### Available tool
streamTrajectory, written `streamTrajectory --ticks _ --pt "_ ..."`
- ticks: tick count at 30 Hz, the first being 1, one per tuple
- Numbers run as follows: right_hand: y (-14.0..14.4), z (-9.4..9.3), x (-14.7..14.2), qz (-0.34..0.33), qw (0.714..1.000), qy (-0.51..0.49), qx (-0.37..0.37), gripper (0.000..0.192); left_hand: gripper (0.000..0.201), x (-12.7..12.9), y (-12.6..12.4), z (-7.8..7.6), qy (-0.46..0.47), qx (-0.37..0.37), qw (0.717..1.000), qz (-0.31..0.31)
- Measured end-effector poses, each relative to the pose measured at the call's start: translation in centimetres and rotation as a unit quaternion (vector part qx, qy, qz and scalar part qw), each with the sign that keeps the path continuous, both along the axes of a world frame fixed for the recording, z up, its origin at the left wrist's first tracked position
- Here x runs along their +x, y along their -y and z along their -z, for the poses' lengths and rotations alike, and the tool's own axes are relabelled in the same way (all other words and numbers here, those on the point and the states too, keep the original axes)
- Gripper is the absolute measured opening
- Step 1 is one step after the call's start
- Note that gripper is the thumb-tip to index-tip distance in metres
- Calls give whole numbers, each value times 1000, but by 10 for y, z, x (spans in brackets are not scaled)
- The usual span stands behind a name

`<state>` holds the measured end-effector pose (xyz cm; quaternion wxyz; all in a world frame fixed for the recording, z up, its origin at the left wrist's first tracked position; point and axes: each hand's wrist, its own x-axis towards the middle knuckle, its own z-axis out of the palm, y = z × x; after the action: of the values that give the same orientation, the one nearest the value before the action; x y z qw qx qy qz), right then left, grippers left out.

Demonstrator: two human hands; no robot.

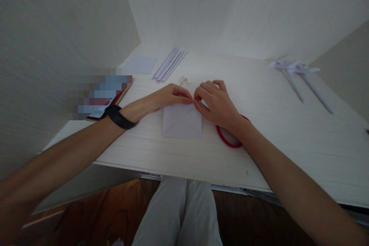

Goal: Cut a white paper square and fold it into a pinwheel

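While the left hand (175, 96) and the right hand (215, 99) meet at the far edge of the creased white square paper (181, 122) on the pale wood-grain bench (138, 155), each grip pinched narrow, contents indiscernible, a brushing knuckle could shift the paper.

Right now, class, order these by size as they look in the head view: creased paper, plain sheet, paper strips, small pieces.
1. Creased paper, which also lies nearest the camera.
2. Plain sheet and paper strips: too alike to rank.
3. Small pieces, even taken as one pile.
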<state>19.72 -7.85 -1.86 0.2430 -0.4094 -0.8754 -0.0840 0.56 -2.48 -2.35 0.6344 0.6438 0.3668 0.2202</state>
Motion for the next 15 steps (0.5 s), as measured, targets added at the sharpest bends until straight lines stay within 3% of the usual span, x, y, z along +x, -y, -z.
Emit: streamTrajectory --ticks 8,12,15 --pt "-3 4 2 -29 995 -87 -50 17 7 1 5 -2 -12 6 1000 -12" --pt "-6 4 4 -58 983 -147 -97 29 8 1 8 -4 -20 16 999 -30" --pt "-7 1 6 -63 968 -194 -150 25 2 2 12 -9 -18 17 999 -39"
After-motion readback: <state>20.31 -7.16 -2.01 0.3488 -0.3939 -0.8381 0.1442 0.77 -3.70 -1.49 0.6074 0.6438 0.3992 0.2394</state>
